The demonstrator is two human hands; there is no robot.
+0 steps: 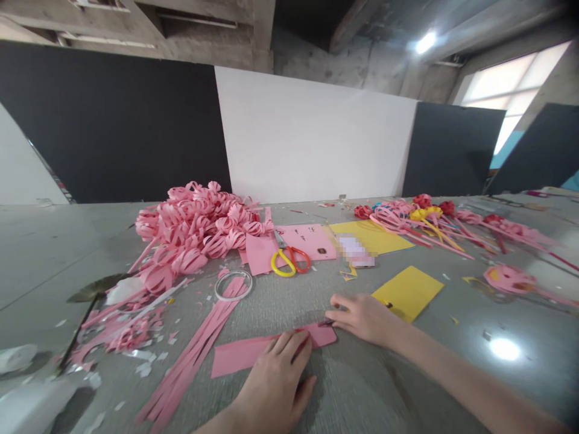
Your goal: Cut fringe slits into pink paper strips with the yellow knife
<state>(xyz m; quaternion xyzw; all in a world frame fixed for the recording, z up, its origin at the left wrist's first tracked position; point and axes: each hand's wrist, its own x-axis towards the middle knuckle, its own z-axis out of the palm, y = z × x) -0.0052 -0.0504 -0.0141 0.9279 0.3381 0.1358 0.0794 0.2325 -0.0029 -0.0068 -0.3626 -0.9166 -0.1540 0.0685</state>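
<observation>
A pink paper strip (pixel 239 354) lies flat on the grey table. My left hand (pixel 283 380) rests on it with fingers spread, pressing its middle. At the strip's right end, the fingertips of my right hand (pixel 364 319) pinch a small dark item, too small to name. To the left are long thin pink strips (pixel 199 355), their top ends by a roll of tape (pixel 233 286). Scissors with yellow and red handles (pixel 289 260) lie over pink sheets (pixel 260 253) beyond my hands. A yellow card (pixel 409 292) is beside my right forearm.
A heap of curled pink paper flowers (pixel 194 226) stands at the back left. More paper flowers (pixel 398 211) lie at the back right, behind a yellow sheet (pixel 375 237). Paper scraps litter the left side near a white roll (pixel 17 358). Upright panels (pixel 316 138) border the table.
</observation>
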